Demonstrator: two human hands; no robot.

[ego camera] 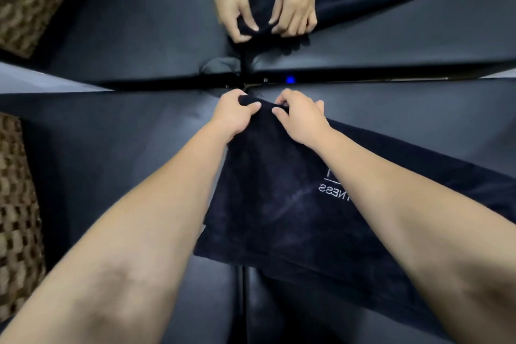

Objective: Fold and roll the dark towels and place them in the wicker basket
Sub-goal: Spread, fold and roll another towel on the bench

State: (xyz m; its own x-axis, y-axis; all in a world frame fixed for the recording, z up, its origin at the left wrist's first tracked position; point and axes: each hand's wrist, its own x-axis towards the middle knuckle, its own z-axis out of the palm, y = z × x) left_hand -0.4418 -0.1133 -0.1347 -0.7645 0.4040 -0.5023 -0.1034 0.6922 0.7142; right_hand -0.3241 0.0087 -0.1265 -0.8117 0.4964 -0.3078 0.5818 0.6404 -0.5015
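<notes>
While both hands work at the far edge of the dark towel (279, 204), each grip is clamped on cloth: the left hand (234, 113) has its fingers curled over the edge and its thumb pressed on top of the fabric; the right hand (300, 117), just beside it, pinches the same edge with its thumb stretched toward the left thumb; the two thumbs are near each other but apart. Both bare forearms run back from the towel's far edge toward the camera, the right one crossing over the towel's white stitched lettering (333, 193), of which only part can be read. From the hands, the towel spreads toward the viewer and to the right, lying flat on the dark padded table (97, 162); its near left corner lies beside the left forearm. Beyond the towel's gripped edge stands a mirror (418, 22), touching the table, with a small blue light (290, 79) at its base; it shows the same two hands and the towel reversed. Left of the towel, well apart from it, the woven side of the wicker basket (16, 218) shows at the table's edge; its reflection appears in the mirror too.
</notes>
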